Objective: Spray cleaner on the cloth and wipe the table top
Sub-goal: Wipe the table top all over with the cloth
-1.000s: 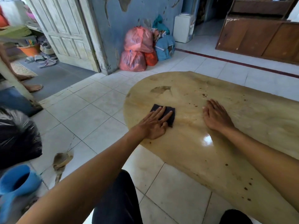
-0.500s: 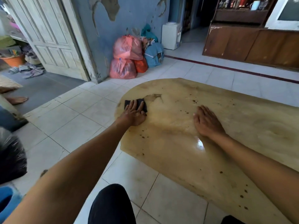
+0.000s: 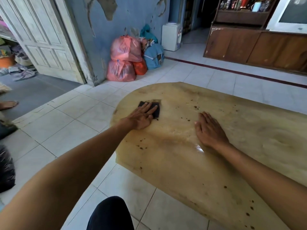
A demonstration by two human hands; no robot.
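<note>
A low oval table top [image 3: 207, 163], tan and glossy with dark specks, fills the right half of the view. A small dark cloth [image 3: 157, 112] lies flat near the table's far left end. My left hand [image 3: 141, 117] presses on the cloth with fingers spread over it. Flat on the bare table top, about a forearm's width to the right, rests my right hand [image 3: 209, 130] with its palm down and nothing in it. No spray bottle is in view.
White floor tiles [image 3: 74, 127] surround the table. Pink and blue bags [image 3: 126, 58] are piled against the blue wall beyond it. A wooden cabinet [image 3: 259, 47] stands at the back right, a black bag [image 3: 5, 168] at the left edge, and a person's foot [image 3: 8, 104] at the far left.
My left hand slid the cloth from the table's middle-left out toward the far left end. My right hand stayed flat in place. The camera tilted up.
</note>
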